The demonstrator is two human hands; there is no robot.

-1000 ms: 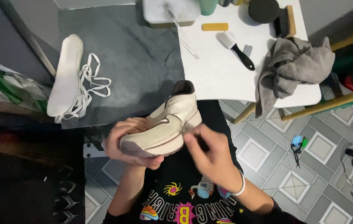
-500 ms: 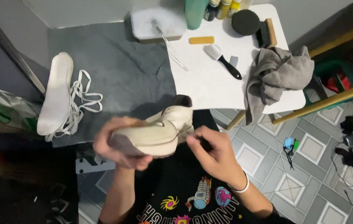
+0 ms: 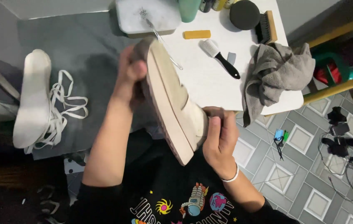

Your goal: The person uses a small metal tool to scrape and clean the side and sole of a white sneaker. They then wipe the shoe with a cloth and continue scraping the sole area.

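Shoe (image 3: pixel 172 97) sits dead centre, cream-coloured, tipped on its side with the sole edge facing up. Left hand (image 3: pixel 128 74) wraps tight around the end at 11 o'clock, right hand (image 3: pixel 220 135) clamps the end at 4 o'clock. White insole (image 3: pixel 31 99) and loose laces (image 3: pixel 66 105) lie over at 9 o'clock, grey cloth (image 3: pixel 276 72) at 2 o'clock.

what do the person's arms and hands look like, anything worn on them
Both forearms are bare. The left hand has no glove or ring that shows. The right hand is also ungloved, with a thin white band around its wrist. Black sleeves start near the elbows, part of a black top with colourful cartoon prints.
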